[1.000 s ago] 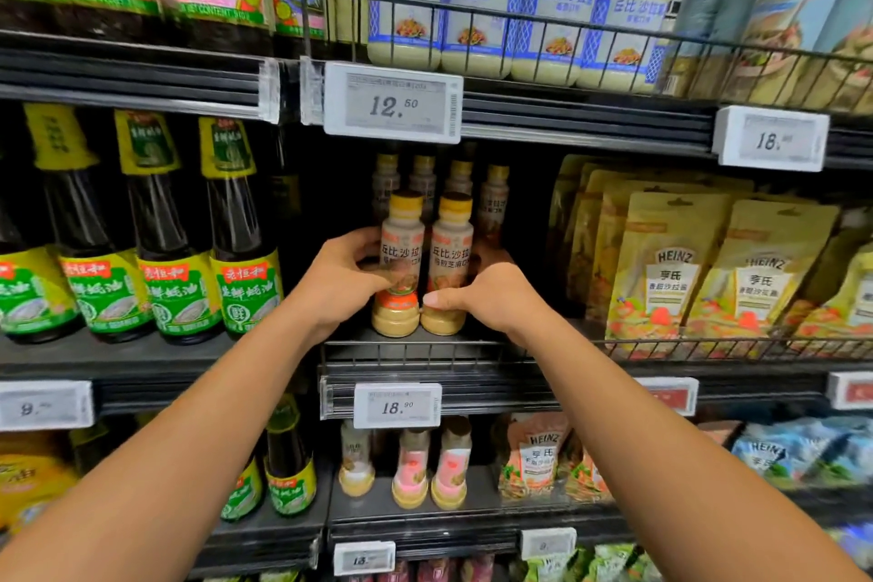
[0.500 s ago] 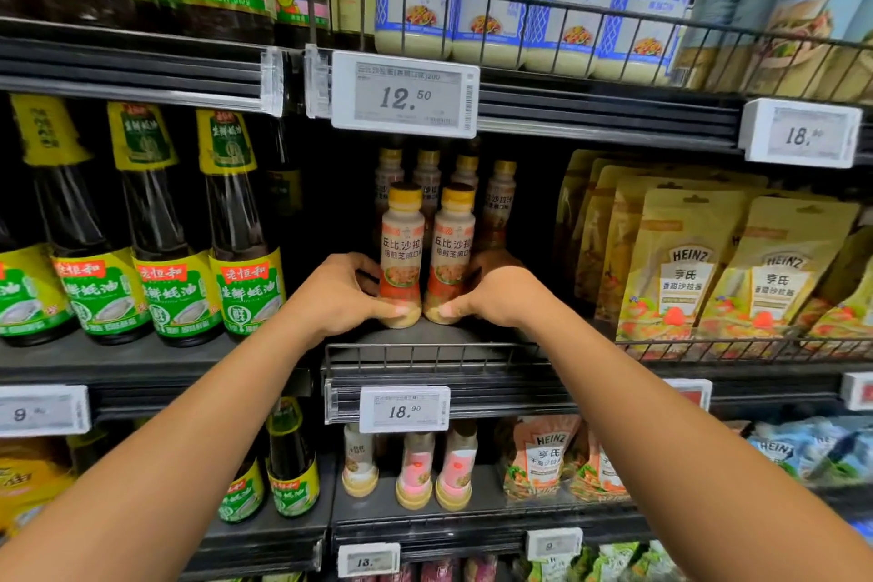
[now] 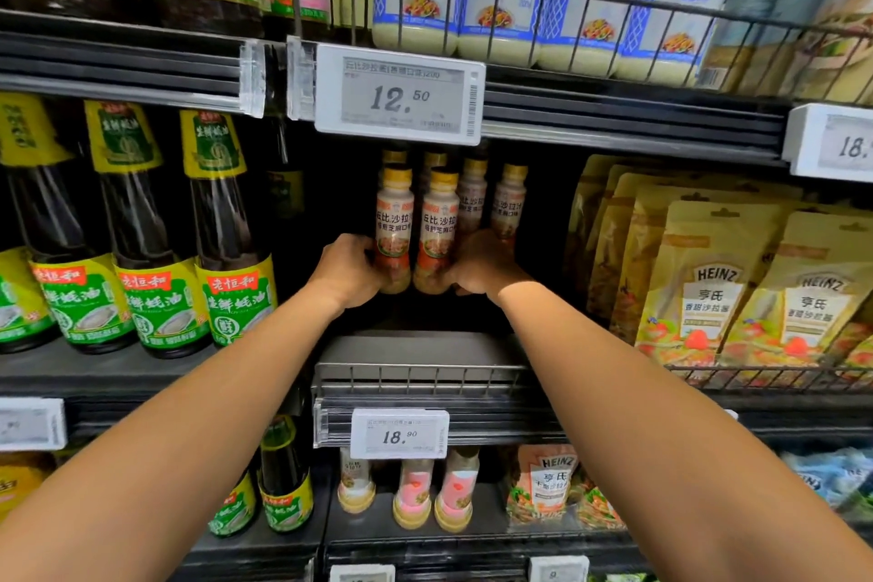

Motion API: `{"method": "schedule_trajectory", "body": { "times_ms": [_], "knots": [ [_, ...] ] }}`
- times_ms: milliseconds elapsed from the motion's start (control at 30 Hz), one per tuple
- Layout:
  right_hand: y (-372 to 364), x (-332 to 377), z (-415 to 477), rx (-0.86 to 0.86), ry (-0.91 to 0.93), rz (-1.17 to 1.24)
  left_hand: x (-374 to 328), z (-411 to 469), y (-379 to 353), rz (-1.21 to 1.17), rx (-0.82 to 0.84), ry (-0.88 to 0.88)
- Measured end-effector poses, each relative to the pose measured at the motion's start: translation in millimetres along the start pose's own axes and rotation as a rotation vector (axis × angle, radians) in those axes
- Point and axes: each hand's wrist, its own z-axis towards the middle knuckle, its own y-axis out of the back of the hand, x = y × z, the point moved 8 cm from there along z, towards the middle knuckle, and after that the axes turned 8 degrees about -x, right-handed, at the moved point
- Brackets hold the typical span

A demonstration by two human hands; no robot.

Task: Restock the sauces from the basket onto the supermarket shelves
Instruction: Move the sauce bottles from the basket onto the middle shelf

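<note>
Two small sesame dressing bottles with yellow caps stand side by side deep on the middle shelf [image 3: 420, 345]. My left hand [image 3: 347, 272] grips the base of the left bottle [image 3: 394, 222]. My right hand [image 3: 482, 267] grips the base of the right bottle [image 3: 440, 227]. Both bottles are upright and sit against a row of the same bottles [image 3: 508, 203] behind them. No basket is in view.
Dark oyster sauce bottles [image 3: 234, 250] stand to the left. Yellow Heinz pouches [image 3: 708, 288] hang to the right behind a wire rail. Mayonnaise jars [image 3: 505, 0] fill the shelf above a 12.50 price tag [image 3: 399, 95]. More small dressing bottles [image 3: 411, 491] stand on the shelf below.
Both hands have slid the two bottles back from the shelf's front edge to the row at the rear. The shelf front is now bare.
</note>
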Motion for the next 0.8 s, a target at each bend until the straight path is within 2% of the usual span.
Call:
{"method": "schedule_trajectory", "body": {
  "times_ms": [300,800],
  "knots": [
    [-1,-1,17,-0.067,-0.025,0.006,0,8,3,0.014,-0.094,0.032],
    [-4,-2,27,-0.069,-0.032,-0.035,-6,16,-1,0.075,-0.117,0.039]
  ]
}}
